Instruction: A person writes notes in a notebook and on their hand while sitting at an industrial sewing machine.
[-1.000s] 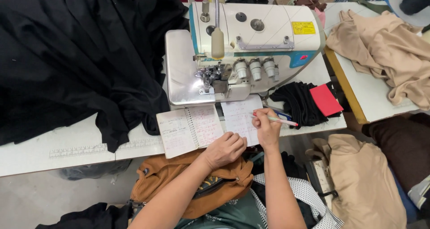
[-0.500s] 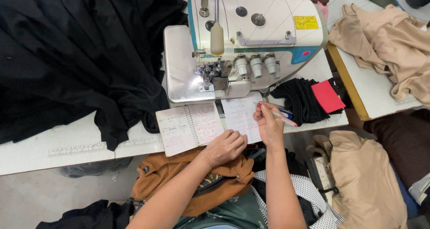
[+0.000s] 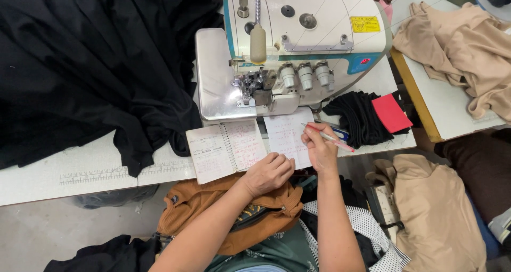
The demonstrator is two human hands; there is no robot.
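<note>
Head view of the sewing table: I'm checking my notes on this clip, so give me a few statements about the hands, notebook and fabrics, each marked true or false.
1. The right hand holds a pen over a loose sheet of paper. True.
2. The left hand grips the black fabric. False: it rests at the lower edge of the open spiral notebook, apart from that fabric.
3. The notebook lies in front of the sewing machine. True.
4. A red card lies on the tan cloth. False: it lies on a small folded black pile right of the machine.
5. A brown bag sits on the person's lap. True.
</note>
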